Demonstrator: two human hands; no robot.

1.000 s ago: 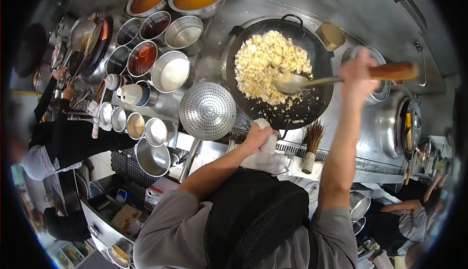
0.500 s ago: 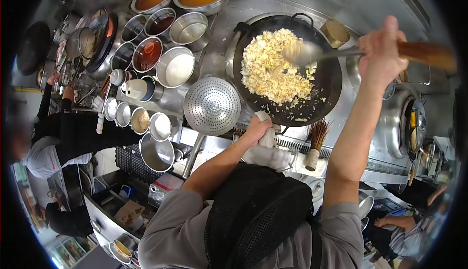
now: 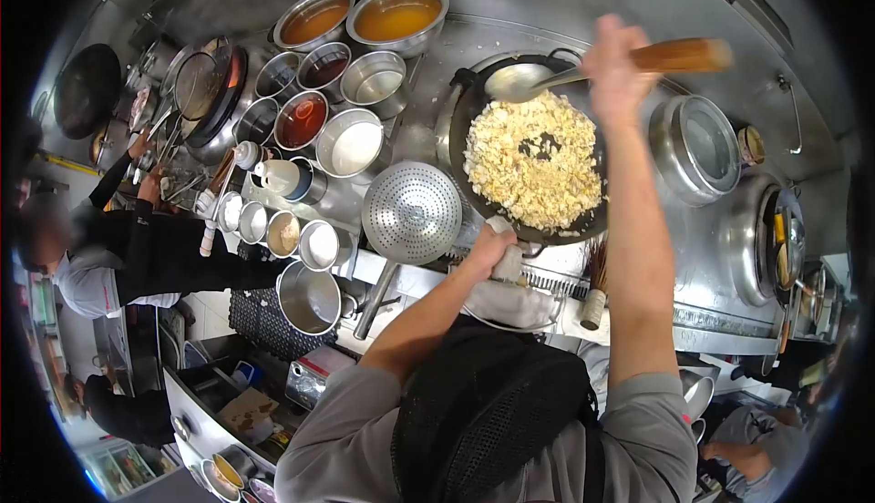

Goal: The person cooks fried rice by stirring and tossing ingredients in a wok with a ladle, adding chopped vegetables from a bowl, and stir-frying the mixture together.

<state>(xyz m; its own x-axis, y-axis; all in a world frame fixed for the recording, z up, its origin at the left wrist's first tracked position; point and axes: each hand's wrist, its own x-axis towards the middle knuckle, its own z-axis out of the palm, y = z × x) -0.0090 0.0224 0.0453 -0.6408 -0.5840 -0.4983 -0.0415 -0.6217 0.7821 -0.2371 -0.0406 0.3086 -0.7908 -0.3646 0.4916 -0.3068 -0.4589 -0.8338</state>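
A large black wok (image 3: 456, 134) on the stove holds fried rice with egg (image 3: 538, 161), spread in a ring round a small bare spot. My right hand (image 3: 620, 66) is closed round the wooden-handled shaft of a ladle (image 3: 519, 82), whose bowl lies at the wok's far left part, over the edge of the rice. At the wok's near rim, my left hand (image 3: 492, 252) is closed on a folded white cloth (image 3: 507, 263) that lies against the rim. The cloth hides its fingertips and whatever part of the rim is under it.
Left of the wok rests a perforated strainer (image 3: 412, 211). Beyond it stand several steel bowls of sauces and seasonings, including a red sauce (image 3: 302, 121). A bamboo brush (image 3: 594, 298) is near right; a steel pot (image 3: 697, 149) stands farther right. A co-worker (image 3: 100, 266) works at far left.
The ladle has moved left and away from me, from the right side of the rice to the far left rim. The rice has spread into a ring. My left hand keeps its hold.
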